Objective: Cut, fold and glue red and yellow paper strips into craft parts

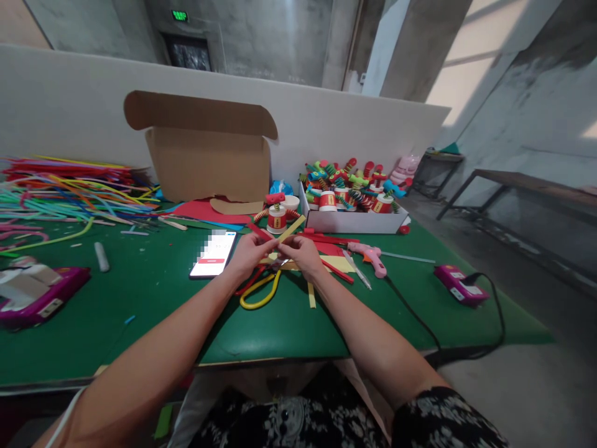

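Observation:
My left hand [252, 254] is closed in a pinch on a red strip [259, 231]. My right hand [302, 252], fingers also pinched, meets it at the fingertips and holds a yellow strip [293, 228]. The two strips cross between my fingertips, and their lower ends are hidden by the fingers. Just below my hands lie scissors [259, 305] with a yellow handle loop and red beside it. Another yellow strip [312, 295] lies under my right wrist. A phone [226, 254] rests left of my left hand. Beyond my hands stands a small cup-bodied figure [277, 219].
A white box [354, 222] holds several colourful figures at the back right. A pink glue gun [370, 256] trails a cable from a purple power block [459, 285]. Bundled pipe cleaners [69, 190] lie at left, near another purple block [60, 295]. An open cardboard box [209, 162] stands behind.

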### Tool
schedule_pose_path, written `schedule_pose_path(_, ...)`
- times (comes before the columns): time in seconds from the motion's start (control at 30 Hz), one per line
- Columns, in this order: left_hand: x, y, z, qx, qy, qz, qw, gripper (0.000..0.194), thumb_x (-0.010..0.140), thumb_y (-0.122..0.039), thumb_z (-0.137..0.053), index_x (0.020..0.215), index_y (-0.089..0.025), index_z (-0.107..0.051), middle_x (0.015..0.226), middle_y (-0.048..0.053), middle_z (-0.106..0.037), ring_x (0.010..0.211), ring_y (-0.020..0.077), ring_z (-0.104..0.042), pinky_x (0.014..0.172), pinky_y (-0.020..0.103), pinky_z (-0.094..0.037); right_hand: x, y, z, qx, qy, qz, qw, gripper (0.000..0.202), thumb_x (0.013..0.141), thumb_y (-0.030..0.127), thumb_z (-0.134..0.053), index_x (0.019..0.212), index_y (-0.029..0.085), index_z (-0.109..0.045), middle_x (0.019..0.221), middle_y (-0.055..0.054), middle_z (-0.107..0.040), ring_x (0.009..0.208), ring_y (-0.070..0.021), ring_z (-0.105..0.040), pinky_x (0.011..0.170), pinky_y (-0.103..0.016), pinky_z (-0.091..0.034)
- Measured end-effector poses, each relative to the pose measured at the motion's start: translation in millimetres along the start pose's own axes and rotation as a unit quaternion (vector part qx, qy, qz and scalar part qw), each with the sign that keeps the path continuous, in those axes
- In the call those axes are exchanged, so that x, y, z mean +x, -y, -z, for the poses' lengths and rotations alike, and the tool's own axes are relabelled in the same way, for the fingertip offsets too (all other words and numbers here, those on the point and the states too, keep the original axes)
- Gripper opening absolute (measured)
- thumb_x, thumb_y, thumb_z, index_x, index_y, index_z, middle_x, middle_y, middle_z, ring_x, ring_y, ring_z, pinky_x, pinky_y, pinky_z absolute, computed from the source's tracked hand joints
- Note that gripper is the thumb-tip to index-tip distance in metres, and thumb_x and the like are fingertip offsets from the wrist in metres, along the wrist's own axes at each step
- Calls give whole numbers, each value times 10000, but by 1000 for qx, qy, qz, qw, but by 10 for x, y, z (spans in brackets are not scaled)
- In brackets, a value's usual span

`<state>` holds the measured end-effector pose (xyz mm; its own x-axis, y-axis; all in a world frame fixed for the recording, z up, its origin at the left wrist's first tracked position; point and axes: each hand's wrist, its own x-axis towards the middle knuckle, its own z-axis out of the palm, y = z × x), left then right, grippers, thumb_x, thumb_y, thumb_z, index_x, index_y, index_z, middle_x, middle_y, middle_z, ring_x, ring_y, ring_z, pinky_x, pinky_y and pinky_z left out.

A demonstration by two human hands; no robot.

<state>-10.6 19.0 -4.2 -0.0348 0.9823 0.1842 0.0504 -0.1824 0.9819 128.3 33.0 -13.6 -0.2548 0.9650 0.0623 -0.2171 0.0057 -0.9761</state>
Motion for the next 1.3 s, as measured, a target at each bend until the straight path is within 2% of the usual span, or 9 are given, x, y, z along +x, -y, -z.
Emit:
schedule_pose_path(0.2, 3, 28, 12, 32, 7, -8, 999, 331, 589, -453, -712, 629, -143, -605, 506, -18, -528, 476, 102, -453, 483, 231, -352, 1, -19, 20, -22, 24, -6, 999, 301, 520, 351, -777, 669, 142, -621, 559, 7, -631, 506, -117, -590, 543, -249, -496)
schedule_pose_path(0.33, 40, 85, 18, -32, -10, 7, 999, 357, 630, -487, -684, 685, -146, -594, 582, 2, -590, 507, 104, -500, 497, 226, -378, 28, -4, 23, 37, -21, -30, 999, 308, 482, 319, -805, 635, 143, -604, 549, 13, -630, 508, -116, -603, 573, -256, -523)
schedule_pose_path(0.43, 44, 89, 17, -64, 10, 11, 998, 372, 632, -495, -688, 739, -149, -602, 637, 7, -613, 531, 96, -507, 516, 219, -389, 38, 19, 26, 83, -48, -32, 995, 288, 482, 296, -811, 625, 142, -614, 556, 13, -632, 525, -109, -609, 626, -259, -539)
schedule_pose_path(0.57, 12, 67, 6, -29, 41, 9, 999, 355, 603, -474, -716, 711, -152, -614, 628, -10, -590, 527, 87, -477, 517, 214, -366, 30, 21, 28, 96, -24, -38, 994, 258, 516, 292, -797, 665, 138, -653, 621, -8, -659, 559, -111, -620, 677, -266, -539)
schedule_pose_path(0.8, 25, 115, 14, 6, 34, -8, 999, 312, 628, -438, -694, 670, -147, -590, 567, -33, -531, 518, 89, -444, 510, 213, -325, 29, -28, 25, 67, -15, -40, 997, 271, 498, 292, -795, 676, 131, -670, 590, -4, -649, 530, -104, -585, 580, -238, -505)
schedule_pose_path(0.9, 26, 121, 3, -2, 41, 1, 999, 301, 636, -420, -692, 676, -141, -587, 592, -29, -541, 527, 87, -447, 517, 211, -330, 38, -33, 21, 54, -38, -39, 997, 250, 507, 290, -784, 652, 126, -663, 549, -1, -631, 510, -102, -572, 560, -235, -492)
schedule_pose_path(1.03, 16, 118, -10, -46, 59, 30, 997, 322, 656, -431, -678, 780, -139, -623, 659, -9, -584, 552, 94, -480, 543, 220, -363, 42, -31, 14, 65, -66, -42, 995, 222, 512, 270, -778, 629, 136, -644, 575, -2, -635, 515, -102, -575, 583, -248, -498)
schedule_pose_path(1.3, 37, 159, 7, -28, 17, 6, 999, 304, 615, -407, -722, 681, -140, -594, 558, -34, -533, 500, 76, -440, 490, 202, -326, 14, -40, 1, 38, -25, -10, 999, 261, 514, 310, -770, 660, 155, -618, 569, 18, -618, 546, -115, -587, 597, -253, -507)
